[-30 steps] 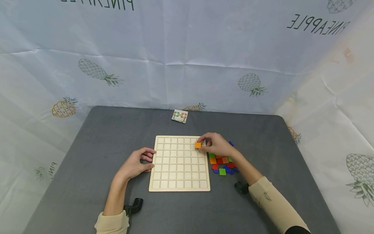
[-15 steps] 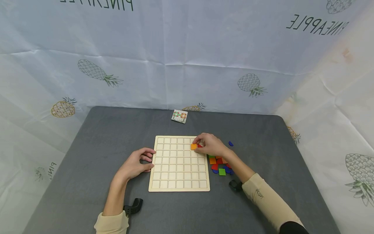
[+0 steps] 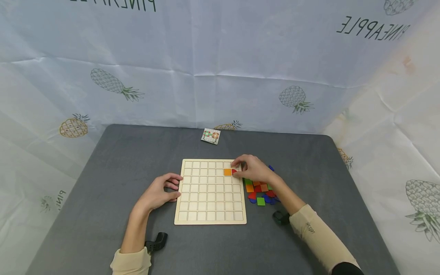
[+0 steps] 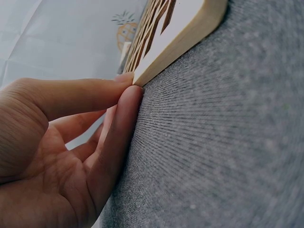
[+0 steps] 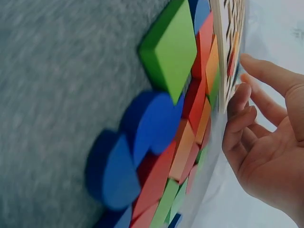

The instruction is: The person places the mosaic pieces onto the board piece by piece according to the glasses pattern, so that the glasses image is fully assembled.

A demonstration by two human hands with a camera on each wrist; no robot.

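In the head view a pale wooden grid board lies on the grey table. Its upper right cells hold an orange square tile and, beside it, a red piece partly covered by fingers. My right hand hovers at that corner, its thumb and index finger apart near the red piece. The right wrist view shows this hand with nothing between the fingertips. My left hand rests at the board's left edge. In the left wrist view its thumb and another finger touch the edge.
A pile of red, green, blue and orange pieces lies right of the board, under my right forearm. A blue piece lies behind it. A small pattern card lies at the table's far edge, before a pineapple-print cloth.
The orange tile, earlier held above the board, now lies in a cell left of the red piece. My right hand has let go and drawn back slightly rightward. The left hand stays still.
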